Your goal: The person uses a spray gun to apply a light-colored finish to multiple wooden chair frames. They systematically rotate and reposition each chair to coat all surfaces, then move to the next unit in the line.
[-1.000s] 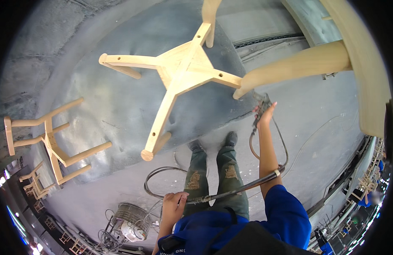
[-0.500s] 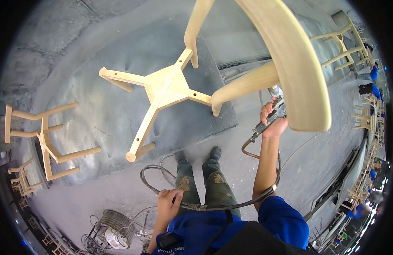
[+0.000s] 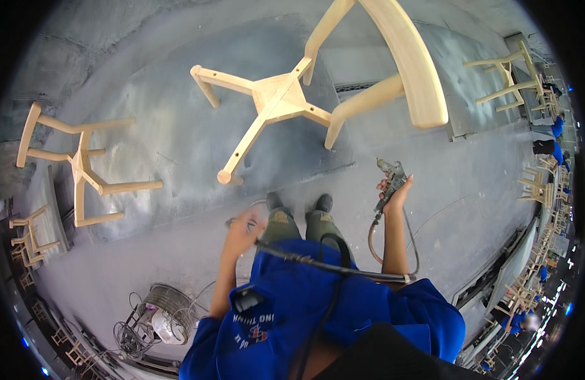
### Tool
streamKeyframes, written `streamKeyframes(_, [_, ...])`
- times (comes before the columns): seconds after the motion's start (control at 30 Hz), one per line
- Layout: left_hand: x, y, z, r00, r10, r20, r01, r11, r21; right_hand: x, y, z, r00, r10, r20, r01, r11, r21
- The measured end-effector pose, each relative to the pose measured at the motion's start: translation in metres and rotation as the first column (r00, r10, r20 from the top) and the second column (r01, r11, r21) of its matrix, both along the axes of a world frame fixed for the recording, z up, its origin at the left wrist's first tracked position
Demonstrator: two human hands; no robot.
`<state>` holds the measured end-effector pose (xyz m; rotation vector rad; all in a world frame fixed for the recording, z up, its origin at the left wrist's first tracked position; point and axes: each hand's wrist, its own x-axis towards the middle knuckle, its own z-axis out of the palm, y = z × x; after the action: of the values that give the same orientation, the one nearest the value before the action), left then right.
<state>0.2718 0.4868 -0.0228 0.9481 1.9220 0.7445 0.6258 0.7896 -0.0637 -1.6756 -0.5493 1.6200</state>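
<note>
Starting close in: the hose (image 3: 343, 270) runs right across the front of the body, so I'd keep that slack gathered and off the feet, since a snag there would tug the gun mid-pass. The drum (image 3: 171, 299) with its tangled lines (image 3: 129, 337) sits on the floor at near left, so watch your step if you shift that way. Left hand (image 3: 244, 231) is blurry, right by the hose; can't tell if it's actually gripping it or just brushing it. Ideally it takes the hose weight so the other wrist stays loose. Right hand (image 3: 397, 191) is wrapped around the gun (image 3: 392, 176), nozzle pointing away and a bit left; can't tell if the trigger is pulled. Farther out, the chair frame (image 3: 278, 98) is ahead, well apart from the nozzle, with its curved rail (image 3: 419, 69) up on the right. Imo steady distance and even strokes matter most, plus tilting the wrist for the leg joints. Mind the other frame (image 3: 80, 163) over on the left too, overspray could drift onto it.
</note>
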Motion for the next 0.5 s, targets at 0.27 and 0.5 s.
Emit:
streamKeyframes(0.27, [-0.135, 0.139, -0.059, 0.892, -0.272, -0.361, 0.222, 0.959, -0.174, 0.023, -0.133, 0.052, 0.970, 0.058, 0.235, -0.066, 0.998, 0.024])
streamKeyframes(0.5, [-0.149, 0.141, -0.106, 0.992, -0.063, 0.106, 0.081, 0.980, -0.179, 0.012, -0.180, 0.059, 0.966, 0.144, 0.215, -0.151, 0.988, 0.017])
